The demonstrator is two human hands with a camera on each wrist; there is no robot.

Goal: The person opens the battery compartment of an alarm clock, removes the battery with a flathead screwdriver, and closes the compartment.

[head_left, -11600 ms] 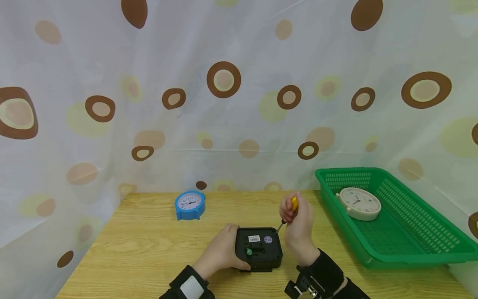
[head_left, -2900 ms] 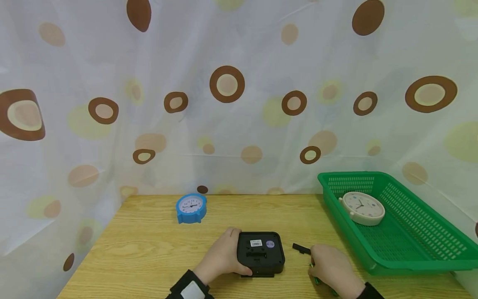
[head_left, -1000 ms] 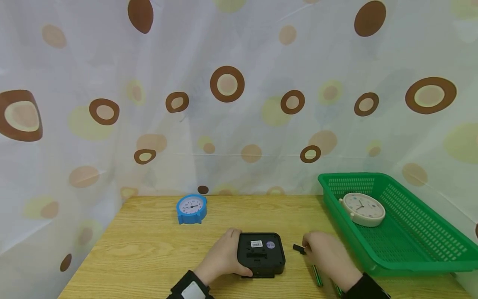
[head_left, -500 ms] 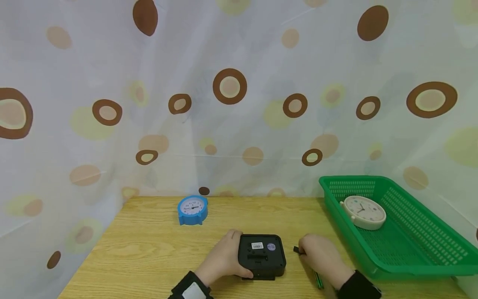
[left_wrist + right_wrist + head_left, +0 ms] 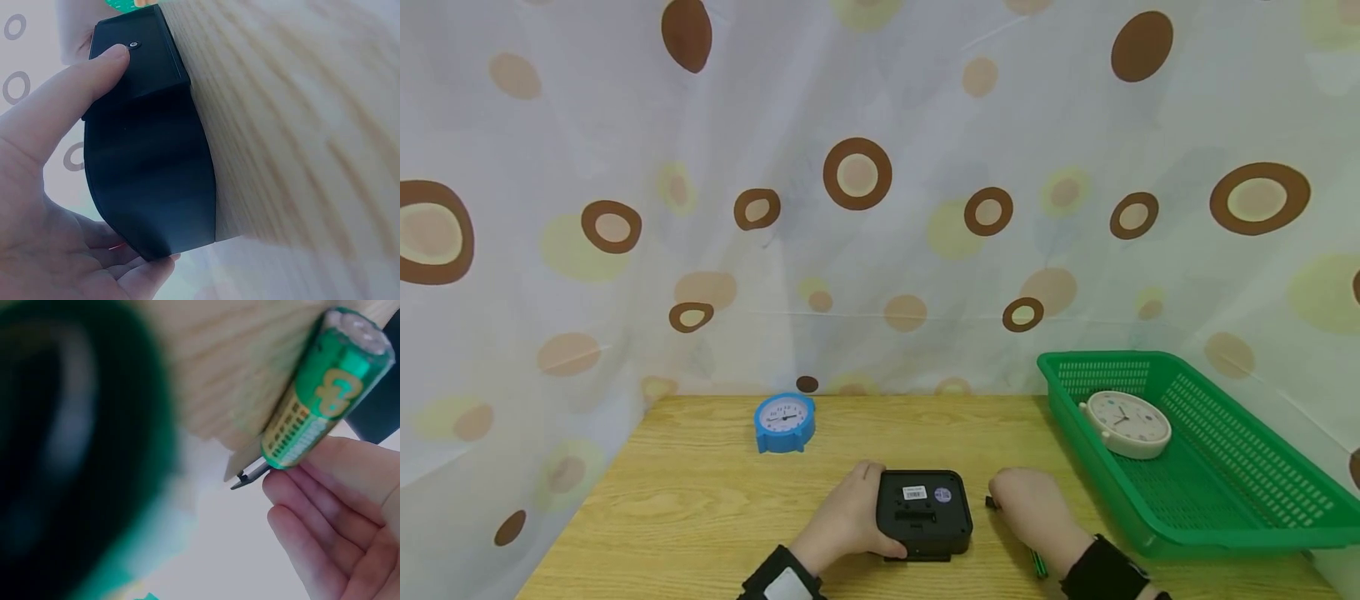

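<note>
In the head view a black clock (image 5: pixel 923 529) stands face down with its back up, showing a barcode label and a round purple sticker. My left hand (image 5: pixel 850 517) grips its left side; in the left wrist view the thumb (image 5: pixel 112 59) presses near a small screw. Right of the clock, my right hand (image 5: pixel 1033 508) pinches a small black battery cover (image 5: pixel 991 502), mostly hidden under the fingers. A green battery (image 5: pixel 1038 564) lies by that hand. The right wrist view has this battery (image 5: pixel 328 390) before the fingertips, hiding part of the pinch.
A blue clock (image 5: pixel 784 423) stands at the back left of the wooden table (image 5: pixel 700 500). At the right, a green basket (image 5: pixel 1198 542) holds a cream clock (image 5: pixel 1127 425). A large, blurred dark green shape (image 5: pixel 81 450) fills the right wrist view's left side.
Earlier my right hand held a yellow-handled screwdriver at the clock's corner. Since then it has moved to the batteries, then left over the black cover. The left hand keeps its grip.
</note>
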